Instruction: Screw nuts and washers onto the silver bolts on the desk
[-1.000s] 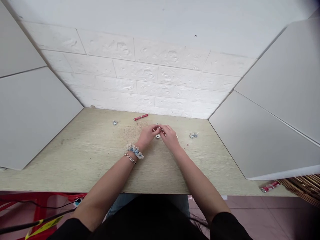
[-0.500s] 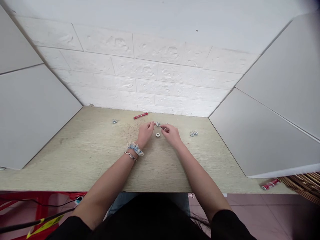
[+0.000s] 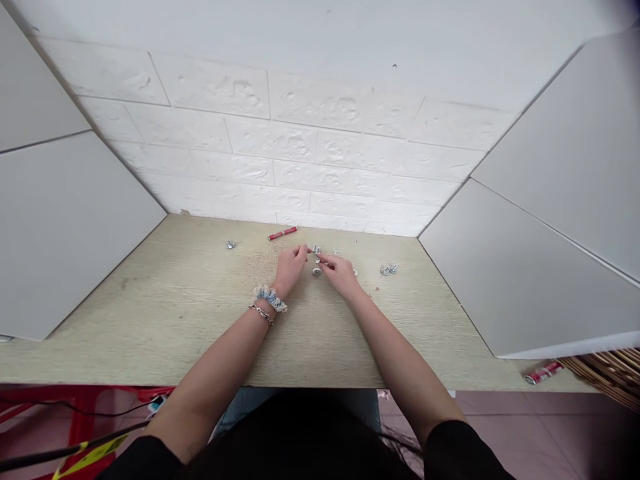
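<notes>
My left hand (image 3: 291, 267), with a scrunchie (image 3: 271, 298) and a chain bracelet (image 3: 261, 313) at its wrist, is closed in a pinch on a small silvery metal piece (image 3: 317, 249). Facing it, my right hand (image 3: 340, 272) has its thumb and finger pressed together close to that piece; a tiny part at its fingertips is too small to name. Just below the fingers is a round pale disc (image 3: 317, 271) with a dark centre. A small metal hook-like piece (image 3: 335, 251) lies behind my right hand.
Metal bits lie on the wooden tabletop (image 3: 310, 340), one (image 3: 231, 245) at left and a cluster (image 3: 389, 269) at right. A slim red cylinder (image 3: 283, 233) rests near the brick-patterned wall (image 3: 295, 143). Grey panels flank both sides. A wicker item (image 3: 607, 373) sits beside another red cylinder (image 3: 543, 373).
My right hand has shifted slightly left and its fingertips are closer to the metal piece. The hook-like piece and a pale bit beside my right hand show more. My left hand is nearly still.
</notes>
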